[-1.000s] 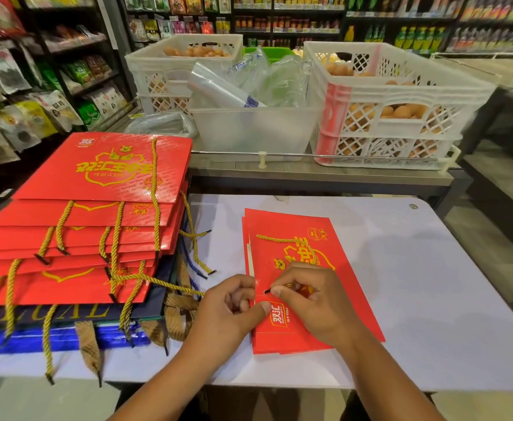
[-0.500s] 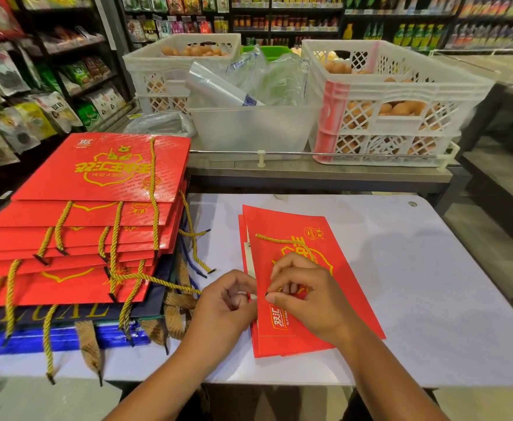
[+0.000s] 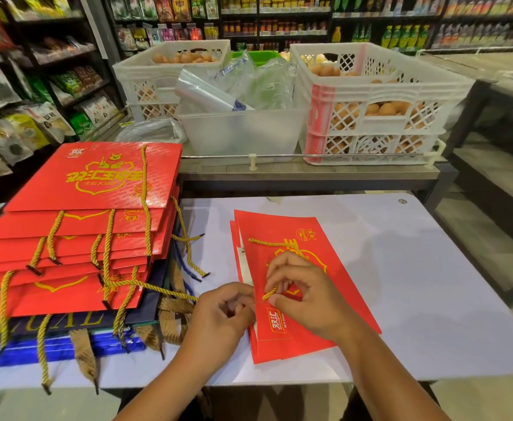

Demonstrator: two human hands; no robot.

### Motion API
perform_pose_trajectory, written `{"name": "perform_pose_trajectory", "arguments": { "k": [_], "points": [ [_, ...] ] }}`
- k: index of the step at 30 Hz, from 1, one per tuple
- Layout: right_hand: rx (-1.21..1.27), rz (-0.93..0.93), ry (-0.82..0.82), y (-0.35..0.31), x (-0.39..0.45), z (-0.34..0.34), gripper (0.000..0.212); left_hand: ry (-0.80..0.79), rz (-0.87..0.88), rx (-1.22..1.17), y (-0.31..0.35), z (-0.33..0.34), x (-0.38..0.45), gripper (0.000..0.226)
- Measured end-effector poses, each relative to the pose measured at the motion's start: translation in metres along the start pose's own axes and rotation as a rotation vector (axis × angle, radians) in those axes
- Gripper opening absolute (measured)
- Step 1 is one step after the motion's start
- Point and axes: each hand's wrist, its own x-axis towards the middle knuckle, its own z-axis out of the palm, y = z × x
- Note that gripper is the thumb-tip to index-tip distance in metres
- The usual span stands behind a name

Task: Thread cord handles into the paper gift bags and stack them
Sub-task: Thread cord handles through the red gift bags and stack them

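Raised since before, right hand (image 3: 305,294) fingers pinch the gold cord (image 3: 269,293) above the red bag (image 3: 334,253); left hand (image 3: 226,311) grips its edge.

There is one view only, from the camera on my head. It looks forward and down over the white bench (image 3: 401,268) in front of me, close enough that my forearms enter from the bottom edge and my hands, left (image 3: 218,314) and right (image 3: 306,299), sit just below the middle. The lens is wide, so straight edges bow toward the corners. The pile of red bags (image 3: 75,238) fills the left side, the egg crates (image 3: 379,104) stand beyond the bench, and shop shelves (image 3: 273,22) run along the top, far off and blurred.
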Motion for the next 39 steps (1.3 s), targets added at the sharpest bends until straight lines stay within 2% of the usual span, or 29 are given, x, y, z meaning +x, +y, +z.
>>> {"name": "perform_pose_trajectory", "arguments": {
  "k": [2,9,15,22,24,28,30,37,39],
  "points": [
    [-0.004,-0.001,-0.002,-0.001,-0.001,0.000,0.017,-0.011,0.003,-0.030,0.004,0.001,-0.001,0.032],
    [0.029,0.000,-0.006,-0.001,-0.001,0.001,0.014,0.011,0.020,-0.135,0.007,-0.002,0.001,0.002],
    [0.081,-0.041,0.054,0.003,0.001,0.003,0.013,-0.008,0.031,-0.218,0.002,-0.003,0.001,0.008],
    [-0.100,-0.043,0.037,-0.009,-0.002,0.002,0.016,0.009,0.078,-0.133,0.006,0.000,-0.003,0.028],
    [-0.194,-0.002,-0.022,-0.017,-0.011,-0.005,0.026,0.035,0.079,-0.129,0.006,0.000,-0.003,0.029],
    [-0.487,0.055,-0.258,-0.027,-0.047,-0.019,0.083,0.088,0.036,-0.251,0.005,-0.005,0.000,0.018],
    [-0.596,0.091,-0.365,-0.030,-0.062,-0.020,0.096,0.083,0.008,-0.282,0.004,-0.005,0.002,0.012],
    [-0.813,0.073,-0.415,-0.042,-0.084,-0.020,0.084,0.033,-0.057,-0.357,0.004,-0.009,0.002,0.017],
    [-0.853,0.087,-0.438,-0.048,-0.085,-0.022,0.084,0.022,-0.077,-0.373,0.006,-0.010,0.002,0.009]
  ]
}}
